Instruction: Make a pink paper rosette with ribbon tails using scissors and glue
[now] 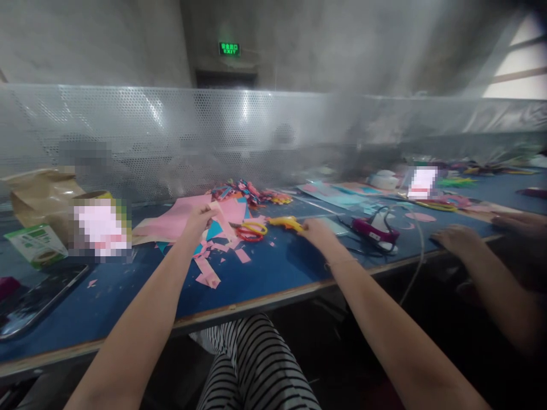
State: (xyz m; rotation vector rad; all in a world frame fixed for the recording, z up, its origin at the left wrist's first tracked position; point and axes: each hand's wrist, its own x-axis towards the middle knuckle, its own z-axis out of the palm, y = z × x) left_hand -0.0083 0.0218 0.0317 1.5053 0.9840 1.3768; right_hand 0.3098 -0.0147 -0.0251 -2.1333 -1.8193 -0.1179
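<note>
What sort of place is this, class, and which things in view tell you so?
Probably a shared craft workroom: pink paper scraps and scissors lie on a long blue table, with a co-worker's hand farther along it.

Looking matt and papery on the pink strip [223, 217] and paper scraps [208, 273]; showing smooth plastic on the yellow tool [285, 221] and scissors handles [264, 229]. Creasing like kraft paper on the brown bag [43, 191], shining glassily on the phone [38, 302], gleaming metallic across the perforated panel [137, 131], baring rough wood along the table edge [233, 308].
</note>
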